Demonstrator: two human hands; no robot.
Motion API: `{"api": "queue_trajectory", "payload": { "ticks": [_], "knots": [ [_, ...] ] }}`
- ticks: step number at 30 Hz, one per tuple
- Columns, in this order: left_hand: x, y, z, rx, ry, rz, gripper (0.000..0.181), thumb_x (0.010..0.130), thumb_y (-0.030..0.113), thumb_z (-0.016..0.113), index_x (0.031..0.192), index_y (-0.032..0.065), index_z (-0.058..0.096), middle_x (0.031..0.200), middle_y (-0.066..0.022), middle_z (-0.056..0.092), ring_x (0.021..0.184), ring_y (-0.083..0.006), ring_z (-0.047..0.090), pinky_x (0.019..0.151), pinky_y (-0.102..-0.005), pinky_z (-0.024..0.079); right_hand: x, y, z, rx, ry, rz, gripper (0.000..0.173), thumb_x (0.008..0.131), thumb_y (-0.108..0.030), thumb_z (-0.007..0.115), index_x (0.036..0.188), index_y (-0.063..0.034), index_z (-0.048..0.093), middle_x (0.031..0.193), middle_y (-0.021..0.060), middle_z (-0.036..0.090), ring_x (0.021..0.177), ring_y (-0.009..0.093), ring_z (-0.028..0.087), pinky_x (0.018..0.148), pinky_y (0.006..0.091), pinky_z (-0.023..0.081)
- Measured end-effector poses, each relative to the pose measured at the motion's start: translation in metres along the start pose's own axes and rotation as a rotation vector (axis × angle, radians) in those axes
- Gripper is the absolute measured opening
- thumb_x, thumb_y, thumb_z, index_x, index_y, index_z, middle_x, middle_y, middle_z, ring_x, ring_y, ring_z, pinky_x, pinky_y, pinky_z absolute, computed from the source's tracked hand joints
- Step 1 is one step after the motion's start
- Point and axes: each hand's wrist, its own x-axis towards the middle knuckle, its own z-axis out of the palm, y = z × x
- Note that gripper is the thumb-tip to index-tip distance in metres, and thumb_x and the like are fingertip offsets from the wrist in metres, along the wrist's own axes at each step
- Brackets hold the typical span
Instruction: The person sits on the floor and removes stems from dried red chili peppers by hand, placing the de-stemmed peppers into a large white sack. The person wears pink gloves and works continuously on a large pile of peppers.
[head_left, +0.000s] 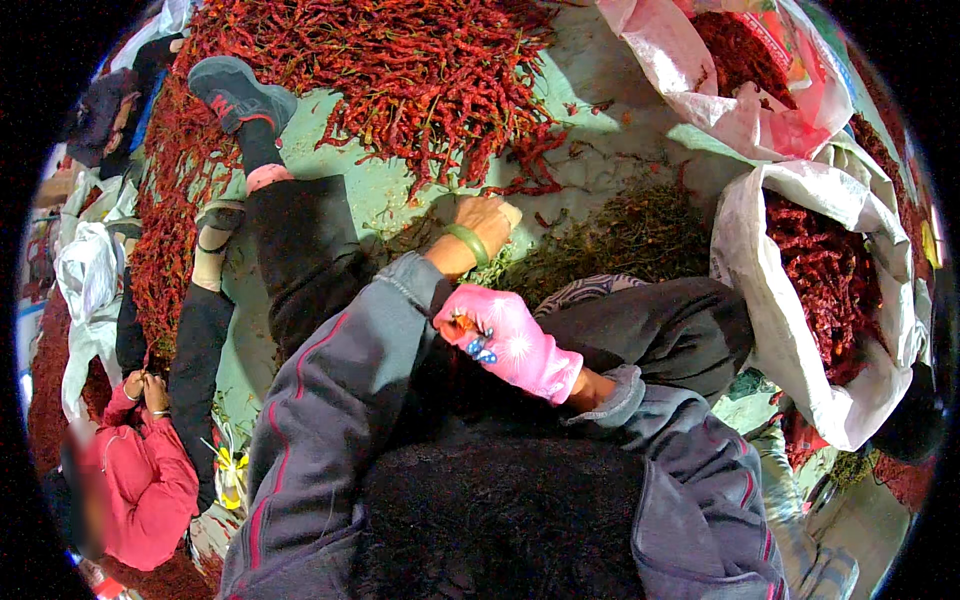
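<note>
My left hand (480, 229), bare with a green bangle (470, 244) at the wrist and a beige wrap on a finger, is bent over green stems (495, 271); its fingertips are mostly hidden. Just below it, my right hand (510, 341) wears a pink glove with white starbursts, its fingers curled. Orange and blue patches show at the curled fingers; whether they are glove print or something held is unclear. Beyond my hands lies a large heap of dried red chilies (450, 97) on a pale green floor sheet (319, 142). A darker pile of stems (630, 232) lies to the right.
At right stands an open white woven sack (739, 225) of red chilies, with another chili-filled sack (675, 82) above it. A person in a red jacket (150, 487) sits at lower left, hands together. A dark shoe (244, 94) rests beside the heap. White sacks (86, 277) stand at far left.
</note>
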Motion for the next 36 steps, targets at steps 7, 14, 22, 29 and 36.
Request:
{"api": "queue_trajectory", "payload": {
  "ticks": [7,14,22,29,36],
  "knots": [
    [-0.073,-0.014,-0.056,-1.582,0.071,-0.289,0.008,0.077,0.005,0.061,0.076,0.0042,0.053,0.066,-0.0019,0.054,0.055,-0.0109,0.053,0.046,-0.0239,0.041,0.006,0.02,-0.016,0.411,0.7,0.454,0.014,0.084,-0.018,0.057,0.085,-0.0039,0.055,0.062,-0.0025,0.05,0.047,0.004,0.041,0.051,0.0195,0.041],
    [-0.11,0.008,-0.071,-1.753,0.205,-0.178,0.005,0.08,0.001,0.057,0.078,0.0028,0.053,0.065,-0.0034,0.055,0.054,-0.0108,0.053,0.047,-0.0215,0.042,0.01,0.022,-0.016,0.372,0.418,0.485,0.017,0.083,-0.021,0.059,0.084,-0.0037,0.057,0.063,-0.0048,0.05,0.05,0.003,0.041,0.045,0.0192,0.034],
    [-0.123,0.017,-0.083,-1.307,0.113,-0.147,0.011,0.083,0.012,0.058,0.08,0.0016,0.054,0.064,-0.0018,0.056,0.053,-0.0071,0.051,0.046,-0.0197,0.041,-0.009,0.028,-0.01,0.181,0.16,0.344,0.015,0.079,-0.017,0.061,0.081,-0.0026,0.058,0.067,-0.0038,0.05,0.062,0.006,0.042,0.056,0.0222,0.038],
    [-0.117,0.02,-0.088,-1.287,-0.039,0.019,0.015,0.084,0.013,0.056,0.075,0.0012,0.054,0.061,-0.0012,0.055,0.051,-0.0065,0.05,0.045,-0.0197,0.04,-0.033,0.002,-0.024,0.439,-0.087,0.458,0.03,0.082,-0.034,0.059,0.089,-0.0053,0.056,0.064,-0.0001,0.054,0.045,0.004,0.042,0.04,0.0171,0.029],
    [-0.112,0.044,-0.109,-1.096,0.043,0.148,0.019,0.084,0.017,0.055,0.074,0.0002,0.054,0.058,-0.0035,0.056,0.051,-0.0088,0.052,0.046,-0.024,0.04,-0.034,-0.019,-0.023,0.451,0.003,0.445,0.033,0.083,-0.037,0.057,0.089,-0.0043,0.056,0.062,-0.001,0.053,0.047,0.004,0.043,0.042,0.0172,0.031]
  ]
}}
